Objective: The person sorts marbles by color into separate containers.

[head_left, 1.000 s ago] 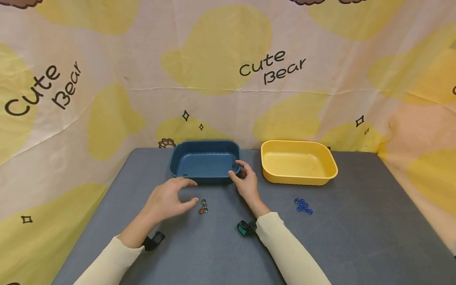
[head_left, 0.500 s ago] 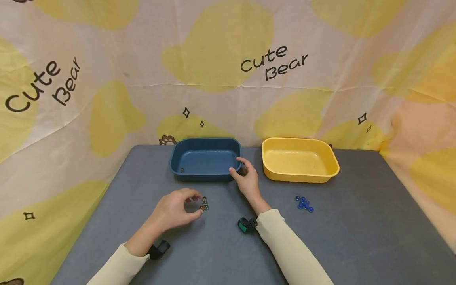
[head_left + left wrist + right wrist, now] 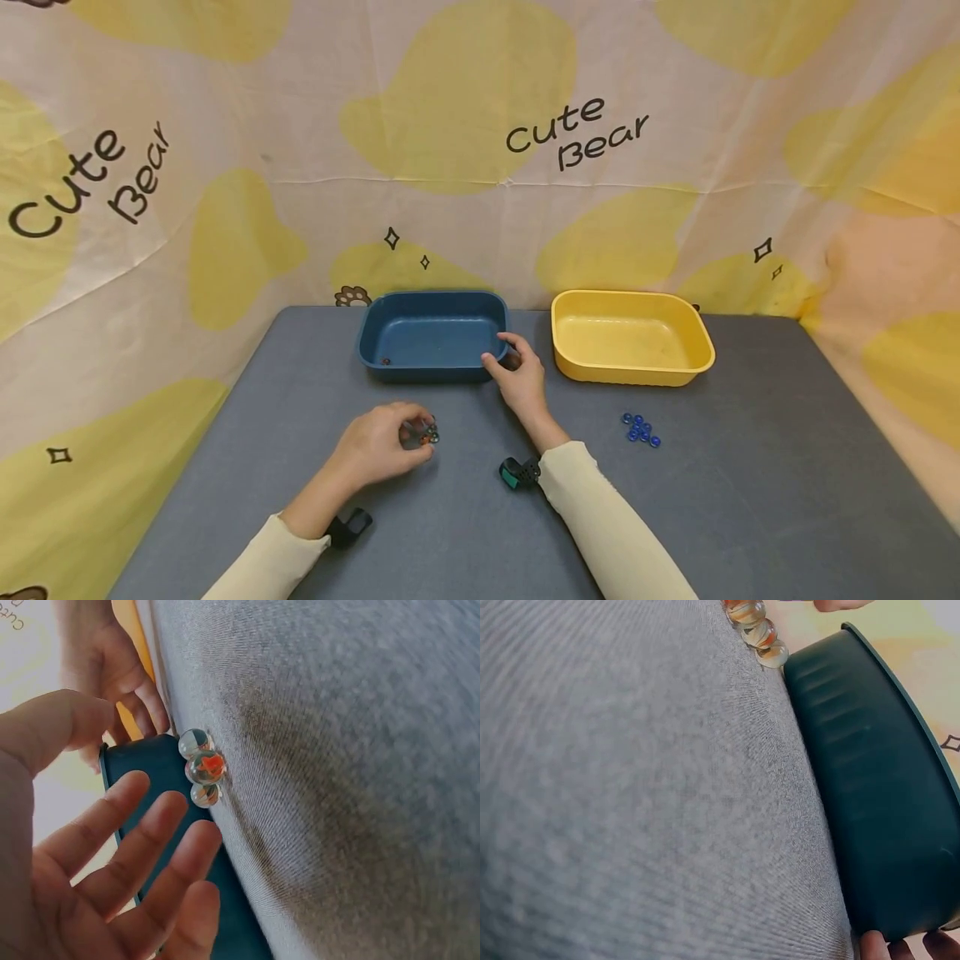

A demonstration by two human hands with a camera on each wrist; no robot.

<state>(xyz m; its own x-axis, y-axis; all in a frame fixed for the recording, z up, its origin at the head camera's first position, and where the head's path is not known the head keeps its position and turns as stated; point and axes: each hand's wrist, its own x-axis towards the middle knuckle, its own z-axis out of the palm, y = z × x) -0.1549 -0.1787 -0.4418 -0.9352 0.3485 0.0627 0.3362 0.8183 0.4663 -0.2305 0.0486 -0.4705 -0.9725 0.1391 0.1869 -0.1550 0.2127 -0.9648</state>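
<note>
My left hand [image 3: 381,442] reaches in beside a small cluster of clear glass marbles [image 3: 432,435] on the table, some with orange swirls. In the left wrist view its fingers [image 3: 199,844] are spread and loosely bent, with the marbles [image 3: 204,766] just beyond the tips and nothing held. My right hand [image 3: 522,382] grips the right end of a blue tub [image 3: 427,375], thumb at the front and fingers at the side rim. A marble [image 3: 386,362] lies inside the tub's front left corner. The right wrist view shows fingertips [image 3: 873,945] at the tub's lower corner.
A yellow tub [image 3: 630,375] stands to the right of the blue one. Several blue marbles [image 3: 641,429] lie on the grey table [image 3: 735,492] in front of it. A printed cloth [image 3: 465,233] hangs behind the tubs.
My left hand has moved right and down from the blue tub's front to the clear marbles. The marble in the tub has shifted slightly. My right hand stays on the tub.
</note>
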